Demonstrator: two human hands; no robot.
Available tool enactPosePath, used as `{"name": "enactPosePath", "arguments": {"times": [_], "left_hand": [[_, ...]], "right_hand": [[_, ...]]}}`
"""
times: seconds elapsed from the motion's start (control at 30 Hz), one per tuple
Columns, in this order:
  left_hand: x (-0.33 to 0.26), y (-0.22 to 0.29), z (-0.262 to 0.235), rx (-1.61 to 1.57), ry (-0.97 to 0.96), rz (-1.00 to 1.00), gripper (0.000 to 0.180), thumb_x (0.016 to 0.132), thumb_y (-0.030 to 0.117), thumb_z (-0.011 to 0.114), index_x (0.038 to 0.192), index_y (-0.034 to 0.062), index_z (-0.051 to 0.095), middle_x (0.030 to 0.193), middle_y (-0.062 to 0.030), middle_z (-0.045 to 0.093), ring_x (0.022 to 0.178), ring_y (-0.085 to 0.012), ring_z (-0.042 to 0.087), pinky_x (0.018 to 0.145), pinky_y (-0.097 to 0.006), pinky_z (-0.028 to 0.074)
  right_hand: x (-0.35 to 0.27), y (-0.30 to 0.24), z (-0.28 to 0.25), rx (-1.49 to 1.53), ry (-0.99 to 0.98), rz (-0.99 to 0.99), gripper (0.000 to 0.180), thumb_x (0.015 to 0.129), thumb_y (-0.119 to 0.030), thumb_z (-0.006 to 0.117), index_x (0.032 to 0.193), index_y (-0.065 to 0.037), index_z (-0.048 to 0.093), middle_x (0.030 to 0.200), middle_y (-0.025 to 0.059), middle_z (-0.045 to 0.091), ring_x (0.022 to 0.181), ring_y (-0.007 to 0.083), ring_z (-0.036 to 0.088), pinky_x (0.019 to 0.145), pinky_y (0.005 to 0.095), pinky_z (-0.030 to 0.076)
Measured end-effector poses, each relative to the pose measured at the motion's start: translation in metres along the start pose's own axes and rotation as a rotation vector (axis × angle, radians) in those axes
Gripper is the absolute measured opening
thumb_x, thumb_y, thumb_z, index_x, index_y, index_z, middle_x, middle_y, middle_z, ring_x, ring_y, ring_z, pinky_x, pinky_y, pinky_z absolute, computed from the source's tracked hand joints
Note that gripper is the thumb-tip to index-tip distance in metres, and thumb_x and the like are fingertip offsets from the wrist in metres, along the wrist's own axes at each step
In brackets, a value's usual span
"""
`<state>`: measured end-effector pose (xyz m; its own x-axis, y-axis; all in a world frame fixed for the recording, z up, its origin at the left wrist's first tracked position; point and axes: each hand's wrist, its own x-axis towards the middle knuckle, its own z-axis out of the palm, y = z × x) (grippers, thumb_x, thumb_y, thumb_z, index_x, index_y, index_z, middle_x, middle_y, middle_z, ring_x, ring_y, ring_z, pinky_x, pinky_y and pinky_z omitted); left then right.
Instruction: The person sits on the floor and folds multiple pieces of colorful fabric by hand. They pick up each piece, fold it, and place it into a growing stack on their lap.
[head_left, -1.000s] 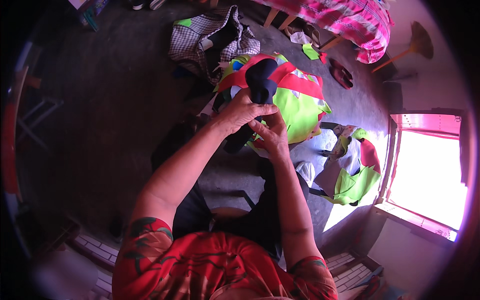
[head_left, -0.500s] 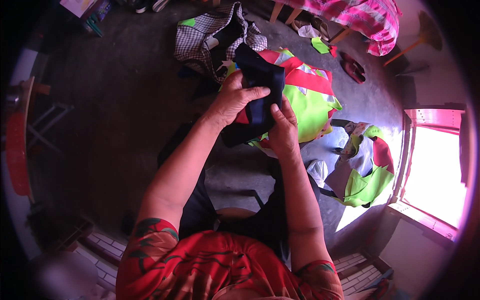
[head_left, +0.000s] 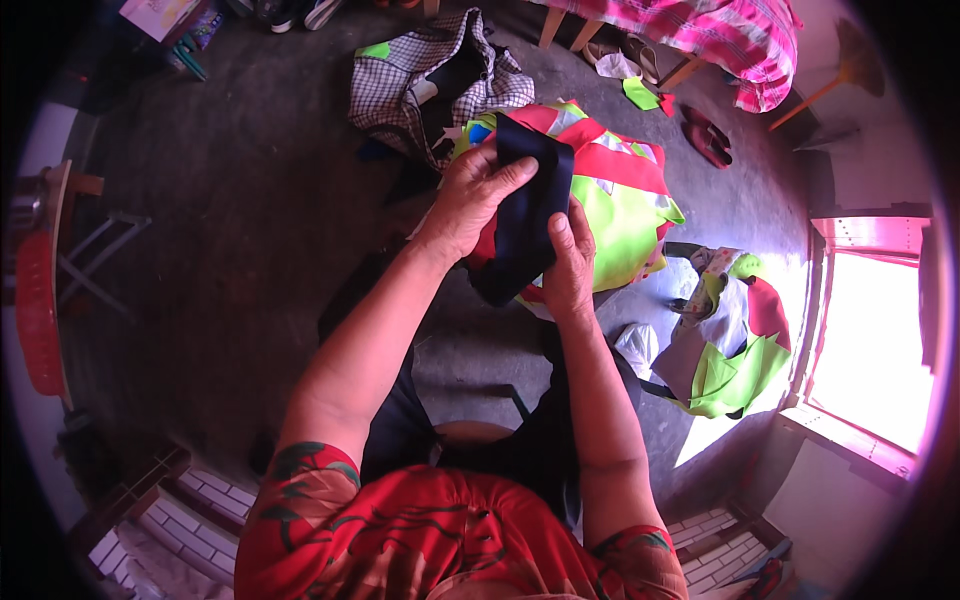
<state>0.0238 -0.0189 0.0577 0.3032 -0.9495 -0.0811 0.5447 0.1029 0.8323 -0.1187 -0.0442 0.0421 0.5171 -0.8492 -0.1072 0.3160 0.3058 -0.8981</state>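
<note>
Checked bag [head_left: 392, 92] slumped on the floor [head_left: 230, 230], green scrap on it. Left hand [head_left: 468, 205] grips the left edge of a dark cloth [head_left: 527, 215], thumb on top. Cloth is stretched between both hands, in front of the heap. Right hand [head_left: 570, 262] pinches the cloth's right edge. Heap of red and lime scraps [head_left: 622, 215] just behind. White plastic bag [head_left: 637, 348] near; more scraps [head_left: 735, 375] beside it. Bright window [head_left: 872, 345] far right.
</note>
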Motion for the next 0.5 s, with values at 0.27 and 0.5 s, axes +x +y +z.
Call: {"name": "enactPosePath", "arguments": {"times": [0.27, 0.5], "left_hand": [[0.000, -0.008, 0.004, 0.345, -0.165, 0.070, 0.025, 0.080, 0.013, 0.068, 0.103, 0.0041, 0.063, 0.091, 0.0018, 0.062, 0.085, -0.0064, 0.056, 0.080, -0.023, 0.045], [-0.001, -0.006, 0.006, 0.250, -0.049, 0.098, 0.021, 0.089, 0.027, 0.059, 0.091, 0.0056, 0.062, 0.076, 0.0073, 0.056, 0.071, -0.0015, 0.048, 0.063, -0.020, 0.039]], "right_hand": [[-0.004, 0.007, 0.005, -0.341, 0.111, -0.060, 0.046, 0.082, -0.017, 0.067, 0.119, 0.000, 0.046, 0.108, 0.0082, 0.056, 0.097, 0.0153, 0.054, 0.084, 0.0277, 0.044], [-0.004, 0.001, 0.006, -0.327, 0.217, -0.147, 0.023, 0.085, -0.010, 0.052, 0.106, -0.001, 0.050, 0.096, 0.0023, 0.055, 0.083, 0.0108, 0.050, 0.079, 0.0242, 0.040]]}}
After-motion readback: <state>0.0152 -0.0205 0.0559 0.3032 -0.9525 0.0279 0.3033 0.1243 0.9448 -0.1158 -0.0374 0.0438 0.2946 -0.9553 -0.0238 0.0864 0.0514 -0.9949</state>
